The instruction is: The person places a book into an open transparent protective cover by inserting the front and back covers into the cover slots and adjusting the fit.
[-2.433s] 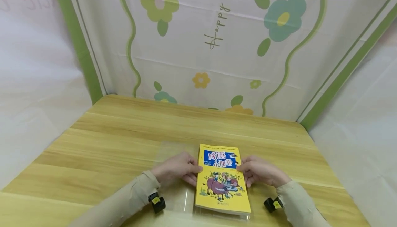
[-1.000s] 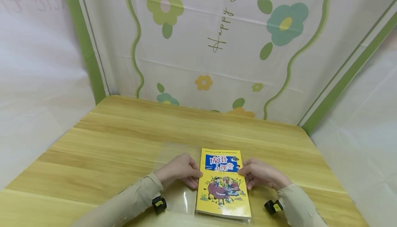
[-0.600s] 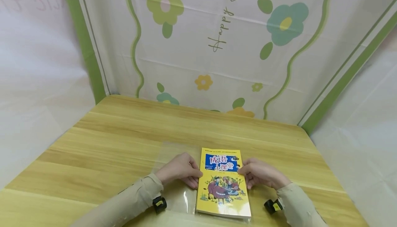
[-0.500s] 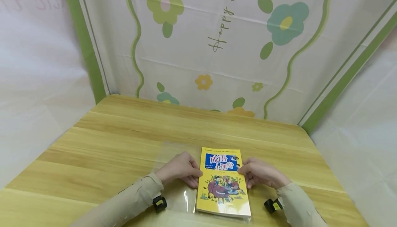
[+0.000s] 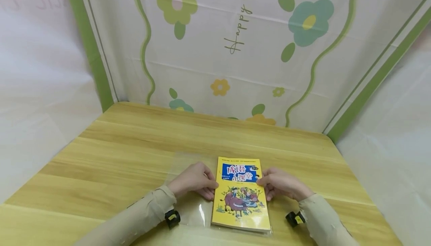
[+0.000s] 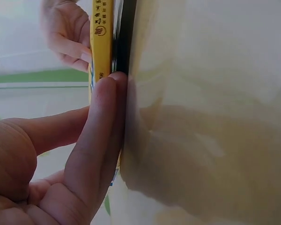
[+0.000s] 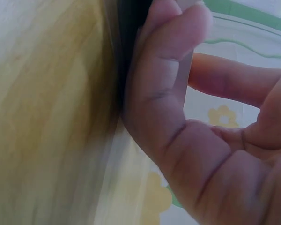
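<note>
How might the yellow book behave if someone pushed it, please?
The yellow book would probably bend only slightly, as its spine shows some thickness. Being flat and broad, it seems unlikely to roll. Smooth-looking clear plastic beside it might let it slide.

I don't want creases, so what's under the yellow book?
Clear plastic film shows past the left and near edges of the yellow book, over the wooden table; whatever lies under its middle is hidden.

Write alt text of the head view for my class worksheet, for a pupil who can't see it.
A person's left hand and right hand grip the long sides of a yellow illustrated book. Clear plastic shows to its left on a wooden table, before a white flower-printed backdrop.
</note>
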Motion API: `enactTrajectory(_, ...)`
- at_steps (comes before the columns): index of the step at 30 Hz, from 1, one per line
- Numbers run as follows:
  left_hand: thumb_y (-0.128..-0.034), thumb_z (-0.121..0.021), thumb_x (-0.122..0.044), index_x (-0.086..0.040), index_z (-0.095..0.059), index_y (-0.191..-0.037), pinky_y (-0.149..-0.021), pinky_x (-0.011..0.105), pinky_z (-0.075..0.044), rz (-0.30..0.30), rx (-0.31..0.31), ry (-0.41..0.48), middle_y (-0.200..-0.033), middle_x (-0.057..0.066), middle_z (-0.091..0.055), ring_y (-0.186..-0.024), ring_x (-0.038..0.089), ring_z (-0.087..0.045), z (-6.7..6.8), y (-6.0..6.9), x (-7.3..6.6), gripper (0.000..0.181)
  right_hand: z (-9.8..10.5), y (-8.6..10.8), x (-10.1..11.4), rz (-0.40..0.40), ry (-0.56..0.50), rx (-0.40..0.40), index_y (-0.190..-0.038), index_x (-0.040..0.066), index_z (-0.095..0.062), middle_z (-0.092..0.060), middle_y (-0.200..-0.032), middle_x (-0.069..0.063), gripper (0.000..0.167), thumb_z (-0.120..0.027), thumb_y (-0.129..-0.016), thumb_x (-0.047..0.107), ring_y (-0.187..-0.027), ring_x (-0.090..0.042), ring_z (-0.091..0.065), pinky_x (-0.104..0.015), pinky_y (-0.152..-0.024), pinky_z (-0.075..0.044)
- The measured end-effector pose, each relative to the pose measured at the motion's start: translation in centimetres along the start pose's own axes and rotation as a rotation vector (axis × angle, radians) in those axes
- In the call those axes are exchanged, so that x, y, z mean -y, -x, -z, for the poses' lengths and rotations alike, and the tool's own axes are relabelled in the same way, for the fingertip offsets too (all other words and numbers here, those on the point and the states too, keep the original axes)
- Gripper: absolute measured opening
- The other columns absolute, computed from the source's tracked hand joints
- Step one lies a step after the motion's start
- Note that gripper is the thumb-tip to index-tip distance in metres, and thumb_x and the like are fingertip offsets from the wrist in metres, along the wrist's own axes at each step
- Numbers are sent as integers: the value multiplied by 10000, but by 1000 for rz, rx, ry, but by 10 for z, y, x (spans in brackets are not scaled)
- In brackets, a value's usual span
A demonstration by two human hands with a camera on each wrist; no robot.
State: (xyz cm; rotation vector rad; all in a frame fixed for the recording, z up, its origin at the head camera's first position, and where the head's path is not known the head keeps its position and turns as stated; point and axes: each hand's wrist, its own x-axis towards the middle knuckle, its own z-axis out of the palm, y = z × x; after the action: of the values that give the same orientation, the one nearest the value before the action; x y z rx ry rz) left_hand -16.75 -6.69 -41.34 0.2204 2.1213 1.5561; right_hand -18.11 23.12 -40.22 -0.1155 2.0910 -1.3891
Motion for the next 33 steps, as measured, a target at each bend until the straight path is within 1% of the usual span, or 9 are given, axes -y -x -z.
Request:
enactTrajectory(5, -881, -717, -16, 32, -671, -816, -553, 325, -585, -1, -3, -14, -691, 153, -683, -589, 251, -698, -2, 0, 0, 92, 0, 1, -1, 3, 12, 1, -985, -55, -556, -650, -792, -154, 185, -597, -949, 123, -568, -171, -586, -261, -528, -530)
enactTrajectory(9, -875, -716, 1, 36, -677, -805, -549, 323, -584, -12, 0, -17, -685, 154, -681, -583, 249, -697, -5, 0, -2, 87, 0, 4, -2, 7, 27, 1, -973, -49, -558, -640, -781, -145, 178, -600, -949, 123, -565, -173, -589, -271, -533, -536)
enactTrajectory(12, -869, -714, 18, 44, -684, -807, -553, 325, -585, -25, 5, -14, -686, 159, -679, -585, 255, -697, -5, 1, -4, 74, 2, 6, -1, 20, 47, -1, -957, -48, -554, -627, -769, -136, 176, -603, -945, 121, -571, -175, -589, -281, -542, -541)
enactTrajectory(17, -857, -716, 33, 77, -694, -826, -571, 329, -588, -43, 14, -14, -702, 165, -681, -602, 265, -699, -4, 6, -5, 58, 0, 7, 2, 50, 103, -9, -985, -64, -590, -653, -773, -150, 190, -605, -945, 121, -566, -176, -605, -306, -549, -558)
enactTrajectory(21, -862, -712, 30, 73, -702, -840, -573, 327, -588, -41, 23, -23, -700, 158, -681, -604, 259, -698, -3, 7, -3, 49, -3, 8, 3, 63, 198, -45, -886, -36, -609, -657, -720, -139, 180, -638, -935, 135, -532, -173, -609, -326, -527, -561)
enactTrajectory(23, -865, -702, 40, 62, -705, -839, -571, 327, -588, -41, 24, -24, -697, 159, -679, -602, 258, -698, -2, 6, -2, 35, -4, 8, 4, 63, 249, -76, -815, -15, -592, -642, -683, -127, 216, -664, -928, 154, -514, -172, -603, -330, -514, -557)
enactTrajectory(25, -866, -692, 52, 60, -704, -834, -570, 328, -589, -43, 25, -18, -696, 165, -677, -601, 260, -698, -2, 6, -1, 34, -5, 8, 4, 56, 282, -108, -775, -1, -579, -631, -664, -120, 255, -690, -918, 179, -506, -172, -599, -334, -510, -556)
enactTrajectory(30, -860, -682, 70, 57, -713, -820, -568, 331, -589, -51, 26, -11, -687, 167, -675, -597, 264, -698, -1, 4, -1, 52, -3, 9, 4, 44, 338, -158, -771, 18, -611, -622, -666, -107, 268, -729, -895, 224, -503, -171, -595, -335, -507, -553)
enactTrajectory(33, -856, -680, 74, 55, -722, -806, -566, 330, -588, -58, 27, -18, -678, 163, -677, -594, 267, -698, -1, 4, -3, 68, -1, 10, 6, 44, 360, -171, -760, 28, -605, -611, -667, -91, 292, -737, -889, 254, -507, -161, -574, -305, -486, -524)
